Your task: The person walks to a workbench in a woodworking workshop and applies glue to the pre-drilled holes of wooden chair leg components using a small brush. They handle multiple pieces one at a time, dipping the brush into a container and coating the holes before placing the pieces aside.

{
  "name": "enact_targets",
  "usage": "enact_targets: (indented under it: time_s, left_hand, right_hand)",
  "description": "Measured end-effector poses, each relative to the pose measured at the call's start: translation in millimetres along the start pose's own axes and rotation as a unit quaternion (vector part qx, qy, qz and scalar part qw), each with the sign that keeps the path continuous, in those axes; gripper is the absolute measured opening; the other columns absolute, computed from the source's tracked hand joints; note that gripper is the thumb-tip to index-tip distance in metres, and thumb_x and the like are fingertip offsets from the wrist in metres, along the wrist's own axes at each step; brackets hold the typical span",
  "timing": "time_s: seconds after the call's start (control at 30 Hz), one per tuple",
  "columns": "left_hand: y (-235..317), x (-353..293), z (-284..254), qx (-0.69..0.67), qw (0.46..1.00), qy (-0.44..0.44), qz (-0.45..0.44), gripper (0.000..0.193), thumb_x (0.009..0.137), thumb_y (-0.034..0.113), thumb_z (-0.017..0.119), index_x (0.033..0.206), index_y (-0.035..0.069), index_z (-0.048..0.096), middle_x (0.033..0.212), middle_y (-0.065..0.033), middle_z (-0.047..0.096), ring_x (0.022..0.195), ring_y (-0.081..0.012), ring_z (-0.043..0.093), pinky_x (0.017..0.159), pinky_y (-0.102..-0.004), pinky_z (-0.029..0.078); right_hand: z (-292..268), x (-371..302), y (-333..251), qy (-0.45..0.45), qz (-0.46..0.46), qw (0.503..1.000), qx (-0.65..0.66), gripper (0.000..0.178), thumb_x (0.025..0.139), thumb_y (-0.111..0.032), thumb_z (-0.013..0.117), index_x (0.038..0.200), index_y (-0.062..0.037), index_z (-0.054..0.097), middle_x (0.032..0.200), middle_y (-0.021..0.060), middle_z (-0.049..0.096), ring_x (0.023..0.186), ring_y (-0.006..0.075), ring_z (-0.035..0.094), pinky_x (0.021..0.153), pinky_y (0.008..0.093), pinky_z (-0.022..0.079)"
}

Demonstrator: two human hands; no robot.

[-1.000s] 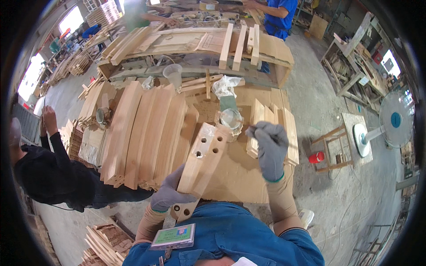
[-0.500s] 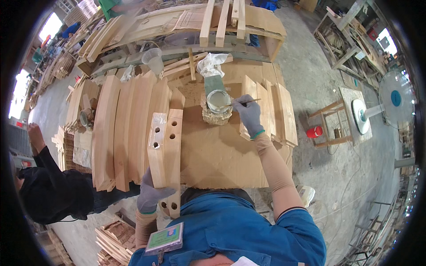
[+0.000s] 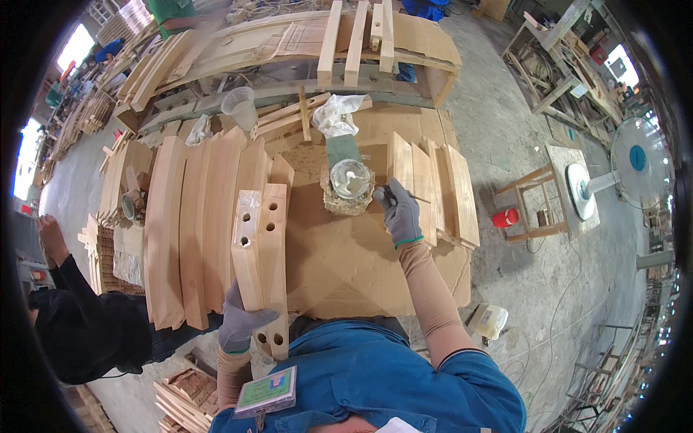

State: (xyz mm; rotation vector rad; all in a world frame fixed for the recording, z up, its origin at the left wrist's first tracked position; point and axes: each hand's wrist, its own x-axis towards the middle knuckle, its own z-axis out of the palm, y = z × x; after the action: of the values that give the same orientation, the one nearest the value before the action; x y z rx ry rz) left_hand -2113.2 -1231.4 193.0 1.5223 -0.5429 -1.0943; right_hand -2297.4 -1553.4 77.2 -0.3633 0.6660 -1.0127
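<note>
My right hand, in a grey glove, pinches a thin wooden stick; whether its tip bears bristles is too small to tell. Just left of that hand, a round cup with whitish contents rests on a crusted block. My left hand, also gloved, is closed around the lower end of a pale wooden piece with two holes near its far end. Alongside it lies a second drilled wooden piece, with holes at both ends.
Curved wooden pieces stand in a row at left, and more at right, on a cardboard-covered table. Behind are a plastic cup and a white cloth. Another person is at left; a fan at right.
My right hand has drawn slightly back and left with the stick, whose tip has left the cup's opening. The left hand keeps its hold on the wooden piece; the whole view has shifted a little.
</note>
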Motion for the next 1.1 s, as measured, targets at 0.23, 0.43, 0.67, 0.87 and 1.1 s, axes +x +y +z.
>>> enact_targets:
  time_s: [0.23, 0.43, 0.67, 0.87, 1.1]
  left_hand:
    - [13, 5, 18, -0.078, 0.997, -0.012, 0.001, 0.082, 0.055, -0.004, 0.078, 0.129, 0.002, 0.043, 0.115, -0.0068, 0.058, 0.103, -0.016, 0.057, 0.086, -0.0307, 0.049]
    - [41, -5, 28, -0.086, 0.994, -0.062, 0.007, 0.088, 0.055, -0.002, 0.079, 0.134, 0.001, 0.04, 0.12, -0.0057, 0.056, 0.11, -0.015, 0.052, 0.092, -0.0298, 0.043]
    - [58, -19, 38, -0.055, 0.99, -0.125, 0.025, 0.09, 0.057, 0.002, 0.08, 0.136, 0.0, 0.038, 0.124, -0.0063, 0.052, 0.114, -0.0141, 0.047, 0.098, -0.0283, 0.035]
    - [50, -22, 37, -0.056, 0.988, -0.139, 0.044, 0.091, 0.057, 0.004, 0.081, 0.136, 0.0, 0.037, 0.126, -0.0069, 0.051, 0.116, -0.0145, 0.045, 0.099, -0.0282, 0.034]
    - [51, -26, 40, -0.071, 0.986, -0.146, 0.047, 0.091, 0.057, 0.003, 0.081, 0.137, 0.001, 0.036, 0.127, -0.0073, 0.051, 0.117, -0.015, 0.045, 0.099, -0.0289, 0.034]
  right_hand:
    - [-8, 0, 7, 0.02, -0.098, 0.988, -0.114, 0.01, 0.087, -0.007, 0.06, 0.089, 0.0022, 0.058, 0.082, 0.0126, 0.063, 0.072, 0.0212, 0.063, 0.067, 0.0304, 0.058]
    - [71, -58, -49, -0.033, -0.14, 0.988, -0.058, 0.013, 0.087, -0.007, 0.059, 0.075, -0.0031, 0.056, 0.077, 0.0123, 0.063, 0.065, 0.0191, 0.063, 0.061, 0.0299, 0.055]
    - [123, -152, -77, -0.227, -0.207, 0.944, -0.122, 0.017, 0.092, -0.006, 0.049, 0.077, 0.0002, 0.055, 0.084, 0.0143, 0.064, 0.07, 0.0192, 0.063, 0.065, 0.0325, 0.055]
    - [115, -158, -73, -0.193, -0.181, 0.955, -0.135, 0.008, 0.089, 0.001, 0.051, 0.081, -0.0005, 0.054, 0.087, 0.0139, 0.062, 0.076, 0.0192, 0.063, 0.069, 0.0324, 0.055]
    - [115, -162, -74, -0.205, -0.136, 0.965, -0.087, 0.012, 0.081, 0.01, 0.055, 0.082, -0.0003, 0.049, 0.097, 0.0163, 0.06, 0.085, 0.0208, 0.063, 0.08, 0.0339, 0.054]
